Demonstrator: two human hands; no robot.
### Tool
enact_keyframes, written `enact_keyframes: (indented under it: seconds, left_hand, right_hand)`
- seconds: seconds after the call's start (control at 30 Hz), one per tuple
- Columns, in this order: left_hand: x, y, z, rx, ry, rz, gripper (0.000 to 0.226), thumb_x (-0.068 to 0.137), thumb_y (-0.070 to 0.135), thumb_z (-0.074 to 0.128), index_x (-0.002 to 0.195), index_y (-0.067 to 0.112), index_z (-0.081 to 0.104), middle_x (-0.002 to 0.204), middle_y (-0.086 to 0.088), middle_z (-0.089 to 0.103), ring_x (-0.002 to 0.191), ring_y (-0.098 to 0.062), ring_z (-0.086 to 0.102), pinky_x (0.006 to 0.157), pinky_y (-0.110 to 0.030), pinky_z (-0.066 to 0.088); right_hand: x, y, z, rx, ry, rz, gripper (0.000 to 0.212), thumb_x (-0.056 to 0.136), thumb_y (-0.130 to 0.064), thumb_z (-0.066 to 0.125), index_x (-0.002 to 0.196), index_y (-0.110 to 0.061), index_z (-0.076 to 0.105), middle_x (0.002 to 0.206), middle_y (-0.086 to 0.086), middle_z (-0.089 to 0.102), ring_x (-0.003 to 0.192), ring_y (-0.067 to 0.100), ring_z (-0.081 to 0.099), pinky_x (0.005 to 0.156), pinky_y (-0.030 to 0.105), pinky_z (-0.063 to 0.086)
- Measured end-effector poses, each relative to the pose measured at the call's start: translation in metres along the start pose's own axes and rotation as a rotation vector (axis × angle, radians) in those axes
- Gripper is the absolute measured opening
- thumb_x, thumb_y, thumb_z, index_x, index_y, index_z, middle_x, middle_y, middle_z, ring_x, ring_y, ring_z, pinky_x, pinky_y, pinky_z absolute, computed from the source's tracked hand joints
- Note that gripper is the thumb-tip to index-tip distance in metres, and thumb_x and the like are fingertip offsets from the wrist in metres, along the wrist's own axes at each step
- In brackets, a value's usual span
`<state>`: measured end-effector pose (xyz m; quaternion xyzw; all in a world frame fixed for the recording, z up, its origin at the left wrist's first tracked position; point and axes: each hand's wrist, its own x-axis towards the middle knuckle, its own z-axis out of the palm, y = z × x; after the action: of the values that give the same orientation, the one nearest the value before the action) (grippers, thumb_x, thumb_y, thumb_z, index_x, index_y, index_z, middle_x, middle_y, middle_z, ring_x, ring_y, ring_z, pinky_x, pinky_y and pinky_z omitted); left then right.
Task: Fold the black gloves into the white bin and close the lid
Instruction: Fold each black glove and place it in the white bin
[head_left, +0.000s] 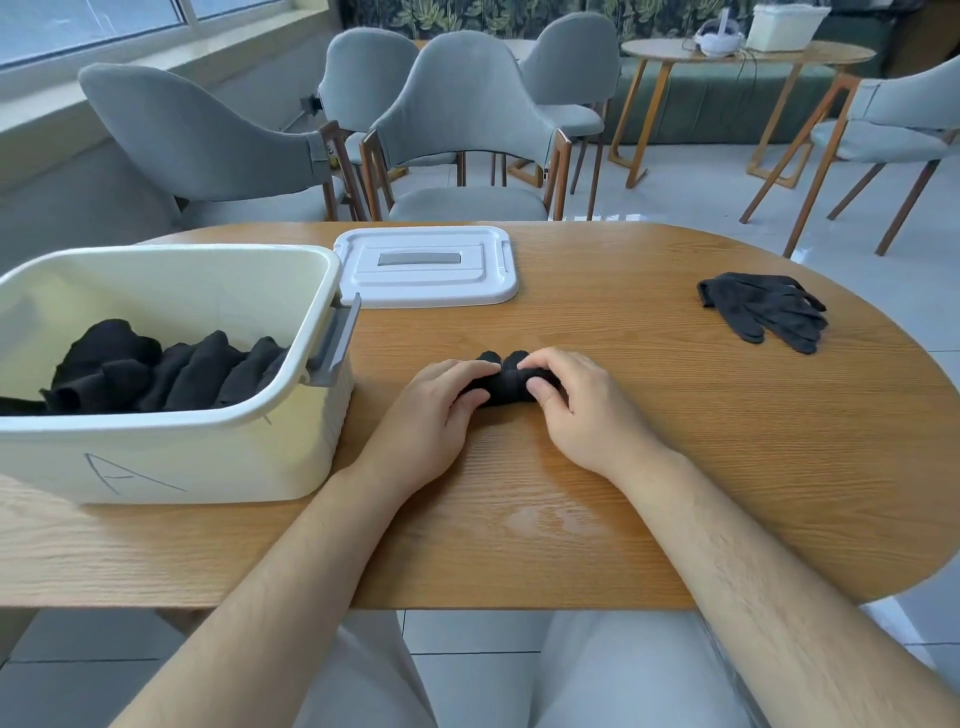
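A person is sitting at a wooden table (675, 467), with both forearms reaching in from the 6 o'clock edge. At the middle of the table, the left hand (436, 410) and the right hand (582, 410) are gripping a black glove bundle (506, 388) between them. The fingers of each hand are curling over the top of the bundle, and both thumbs are pressing into its near side. The bundle is lying on the wood. Two rounded black fingertips of the cloth are poking out past the knuckles toward 12 o'clock.

From the hands, the white bin (208, 457) is standing at 9 o'clock, just beside the left wrist, with its top open and a grey handle on its right end. A letter A is drawn on its near wall. Folded black gloves (171, 374) are lying in a row inside it, leaning against each other. The lid (447, 291) is lying flat on the table at 11 o'clock, just beyond the bin's right end. Loose black gloves (763, 312) are lying unfolded at 2 o'clock, well apart from the hands and near the table's right edge.

Beyond the table at 12 o'clock, grey chairs (457, 130) are standing on a tiled floor. Farther off at 1 o'clock, a round table (748, 52) is carrying a second white bin (784, 26) and a white headset (719, 36).
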<state>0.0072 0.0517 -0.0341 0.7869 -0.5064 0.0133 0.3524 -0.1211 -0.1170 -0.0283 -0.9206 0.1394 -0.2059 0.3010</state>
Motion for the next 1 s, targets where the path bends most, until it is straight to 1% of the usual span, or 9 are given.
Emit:
enact_keyframes:
  seconds: [0.17,0.23,0.33,0.43,0.57,0.7,0.8,0.87,1.0]
  left_hand:
    - [0.013,0.003,0.004,-0.054,0.031,-0.075,0.020,0.106,0.025,0.049,0.124,0.029,0.056,0.114,0.015,0.059,0.107,-0.007,0.053,0.089,-0.018,0.044]
    - [0.020,0.004,0.007,-0.031,0.058,-0.135,0.015,0.106,0.027,0.049,0.119,0.028,0.055,0.115,0.010,0.054,0.106,-0.009,0.053,0.089,-0.030,0.051]
    - [0.021,0.004,0.012,0.207,0.175,-0.083,0.015,0.104,0.027,0.052,0.115,0.024,0.063,0.127,0.002,0.052,0.120,-0.018,0.047,0.096,-0.037,0.046]
    - [0.016,0.002,0.013,0.231,0.073,0.048,0.029,0.100,0.038,0.058,0.125,0.026,0.066,0.132,0.010,0.059,0.126,-0.014,0.050,0.100,-0.036,0.044]
    - [0.020,0.004,0.012,0.185,0.021,0.013,0.041,0.094,0.035,0.070,0.133,0.023,0.065,0.133,0.007,0.063,0.123,-0.013,0.054,0.097,-0.016,0.033]
    - [0.022,0.011,0.018,0.288,0.029,0.078,0.039,0.091,0.022,0.073,0.129,0.015,0.068,0.122,-0.002,0.070,0.111,-0.025,0.064,0.086,-0.028,0.048]
    - [0.021,0.018,0.022,0.338,0.090,0.164,0.033,0.090,0.013,0.072,0.122,0.010,0.069,0.111,-0.005,0.072,0.095,-0.029,0.068,0.076,-0.035,0.055]
    - [0.023,0.028,0.020,0.341,0.137,0.195,0.028,0.094,0.013,0.066,0.122,0.010,0.067,0.111,-0.004,0.071,0.092,-0.029,0.067,0.074,-0.039,0.056]
    - [0.024,0.048,0.008,0.378,0.230,0.241,0.028,0.098,0.017,0.053,0.121,0.008,0.066,0.113,-0.006,0.069,0.090,-0.029,0.065,0.075,-0.042,0.055]
  right_hand:
    - [0.014,-0.006,0.000,0.004,-0.062,0.121,0.018,0.108,-0.028,0.040,0.122,-0.023,0.050,0.119,-0.003,0.064,0.110,0.018,0.058,0.091,0.037,0.046]
    - [0.027,-0.008,-0.003,-0.061,-0.110,0.155,0.018,0.109,-0.030,0.036,0.121,-0.023,0.047,0.116,0.001,0.066,0.102,0.023,0.060,0.082,0.037,0.045]
    - [0.043,-0.007,-0.002,-0.202,-0.134,0.157,0.018,0.108,-0.034,0.036,0.112,-0.025,0.051,0.103,-0.001,0.063,0.092,0.024,0.058,0.071,0.034,0.041]
    - [0.046,0.001,0.011,-0.278,-0.004,0.197,0.027,0.104,-0.043,0.044,0.099,-0.023,0.061,0.101,-0.002,0.046,0.089,0.021,0.050,0.066,0.031,0.037]
    - [0.038,0.001,0.020,-0.248,0.130,0.152,0.036,0.104,-0.039,0.048,0.087,-0.013,0.066,0.084,0.000,0.044,0.082,0.025,0.051,0.063,0.031,0.032]
    - [0.017,-0.009,0.011,-0.238,0.189,0.183,0.032,0.103,-0.042,0.048,0.093,-0.021,0.070,0.077,-0.001,0.054,0.080,0.025,0.058,0.062,0.034,0.042]
    - [0.004,-0.020,0.008,-0.030,0.231,0.356,0.031,0.098,-0.049,0.055,0.106,-0.024,0.071,0.079,-0.006,0.066,0.080,0.018,0.063,0.069,0.030,0.050]
    - [0.005,-0.028,0.005,0.212,0.241,0.480,0.039,0.095,-0.053,0.058,0.120,-0.025,0.066,0.091,-0.008,0.072,0.086,0.014,0.068,0.079,0.032,0.057]
    - [0.012,-0.046,-0.008,0.662,0.327,0.553,0.038,0.096,-0.035,0.066,0.131,-0.021,0.061,0.103,-0.005,0.075,0.087,0.009,0.073,0.083,0.032,0.061]
